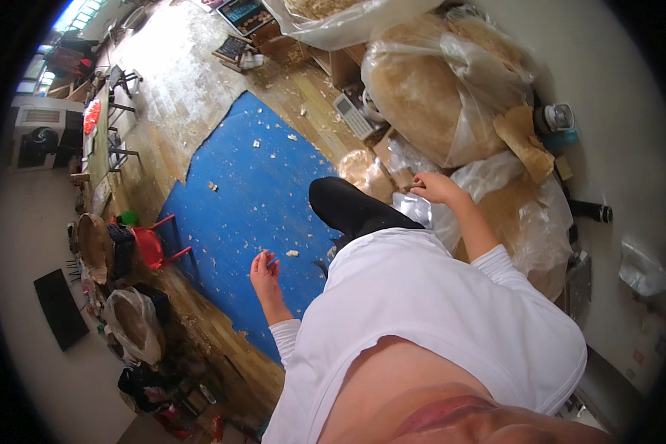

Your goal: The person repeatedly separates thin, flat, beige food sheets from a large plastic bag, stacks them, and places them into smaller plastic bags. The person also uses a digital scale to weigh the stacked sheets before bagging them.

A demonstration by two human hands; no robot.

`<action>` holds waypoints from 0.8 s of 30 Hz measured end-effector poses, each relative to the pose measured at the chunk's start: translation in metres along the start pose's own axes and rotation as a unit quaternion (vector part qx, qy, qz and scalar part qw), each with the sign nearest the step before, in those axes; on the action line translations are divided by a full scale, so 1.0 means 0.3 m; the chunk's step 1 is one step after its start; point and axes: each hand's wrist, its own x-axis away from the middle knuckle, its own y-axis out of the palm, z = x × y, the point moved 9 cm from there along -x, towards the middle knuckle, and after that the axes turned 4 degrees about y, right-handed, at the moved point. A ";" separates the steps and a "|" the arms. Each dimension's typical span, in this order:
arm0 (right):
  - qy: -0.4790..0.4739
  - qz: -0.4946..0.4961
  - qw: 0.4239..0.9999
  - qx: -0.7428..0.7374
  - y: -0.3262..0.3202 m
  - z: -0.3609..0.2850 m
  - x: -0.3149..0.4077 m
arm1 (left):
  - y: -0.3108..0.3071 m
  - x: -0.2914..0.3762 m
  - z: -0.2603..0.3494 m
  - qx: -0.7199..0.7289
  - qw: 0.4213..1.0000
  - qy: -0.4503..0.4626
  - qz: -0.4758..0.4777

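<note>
My left hand (265, 273) hangs over the blue floor mat (244, 183), its fingers loosely curled and nothing visible in them. My right hand (439, 188) reaches out to the right, above my dark-clothed leg. Its fingertips close on a small thin object (415, 186) that I cannot identify. Just beyond those fingertips lies a small brown piece, with clear plastic wrapping (413, 206) below it. A large clear plastic bag (416, 94) of tan material stands past the right hand, and another such bag (499, 211) is beside my right forearm. Pale crumbs are scattered over the mat.
A red plastic stool (150, 247) lies at the mat's left edge. Round baskets (93, 247) and a plastic-lined container (133, 324) line the left wall. A small dark stool (234, 51) stands farther off. A white calculator-like device (354, 116) and cardboard boxes are by the bags.
</note>
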 end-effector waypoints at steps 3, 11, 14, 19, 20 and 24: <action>-0.014 0.007 1.000 0.009 -0.026 -0.050 -0.092 | 0.099 -0.146 0.139 -0.043 0.998 0.034 -0.022; -0.013 0.056 0.995 -0.087 -0.247 -0.152 -0.545 | 0.562 -0.700 0.445 -0.116 0.985 0.057 -0.113; 0.027 0.215 0.961 -0.170 -0.509 -0.203 -0.779 | 0.903 -0.948 0.581 -0.222 0.959 0.037 -0.174; -0.064 0.408 0.889 -0.197 -0.923 -0.382 -1.050 | 1.558 -1.178 0.871 -0.282 0.869 0.144 -0.380; -0.099 0.431 0.876 -0.191 -0.988 -0.424 -1.106 | 1.659 -1.186 0.945 -0.255 0.846 0.203 -0.422; -0.048 0.440 0.883 -0.154 -1.174 -0.422 -1.439 | 1.835 -1.329 1.023 -0.217 0.876 0.172 -0.395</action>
